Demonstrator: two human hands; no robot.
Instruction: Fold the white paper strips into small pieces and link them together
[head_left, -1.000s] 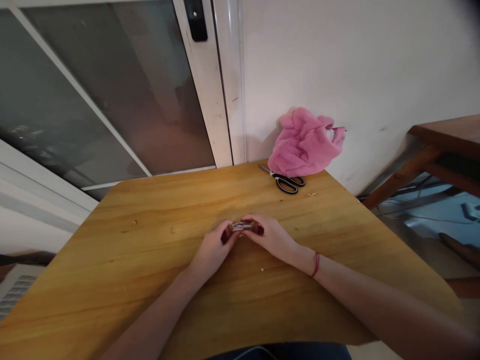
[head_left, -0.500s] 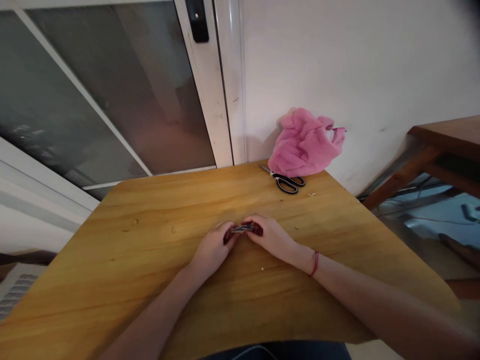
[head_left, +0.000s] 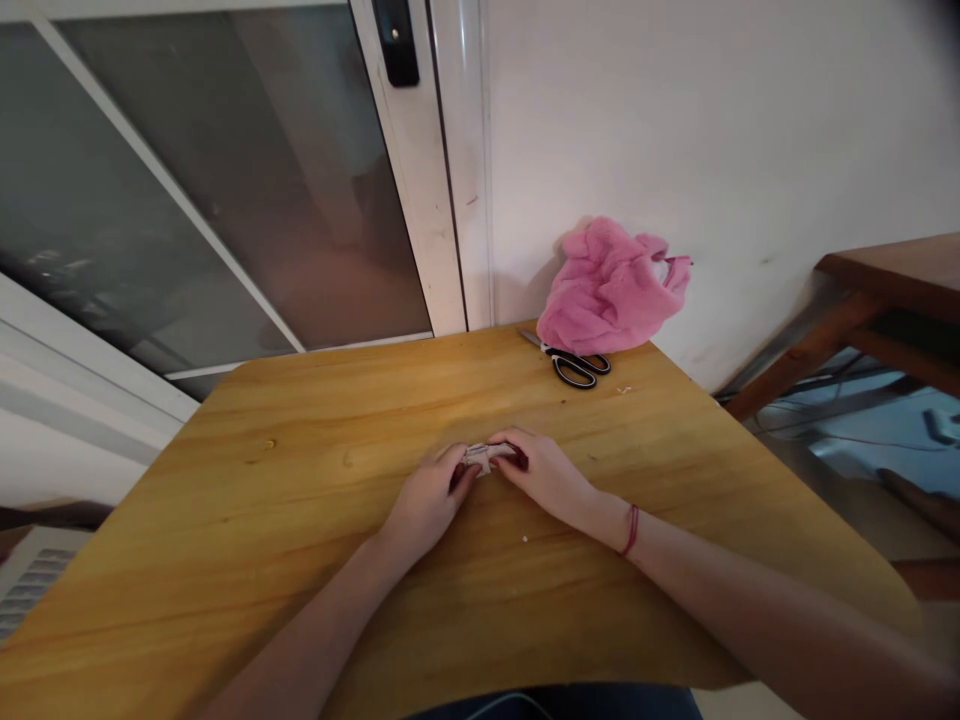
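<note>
Between both hands, over the middle of the wooden table (head_left: 300,560), is a small pale object with dark lines (head_left: 480,457); it looks like folded paper or card, but it is too small to tell. My left hand (head_left: 431,495) pinches its left end with thumb and fingers. From the other side my right hand (head_left: 544,475) grips the right end, fingers curled over it. A red string bracelet (head_left: 631,528) circles my right wrist. The fingers cover much of the object.
Black-handled scissors (head_left: 576,370) lie at the table's back edge, partly beneath a bunched pink fluffy cloth (head_left: 607,290) against the wall. Small scraps (head_left: 624,390) and a yellowish bit (head_left: 270,443) dot the tabletop. A second wooden table (head_left: 900,270) stands at right.
The small object has turned in my fingers: its darker, striped edge showed before, and a paler face shows now. Both hands stay in nearly the same place.
</note>
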